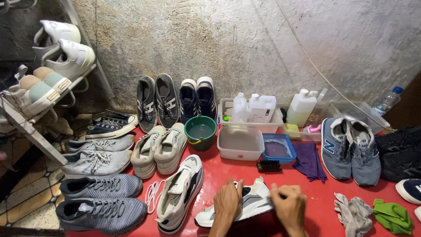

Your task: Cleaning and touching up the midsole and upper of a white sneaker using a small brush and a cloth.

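Observation:
A white and grey sneaker [252,198] lies on its side on the red mat [307,193], near the front edge. My left hand [228,201] grips its middle from above. At the heel end my right hand [288,203] holds the shoe with curled fingers. Its twin, a white and grey sneaker [180,191], lies to the left with no laces, and loose white laces [151,194] lie beside it.
A green bucket [201,131], a clear tub of water [240,143], a blue tray [278,148], a black brush [268,165] and a purple cloth [309,160] sit behind. White jugs [262,108] stand by the wall. Several pairs of shoes surround the mat. A shoe rack [30,127] stands left. Rags [353,211] lie right.

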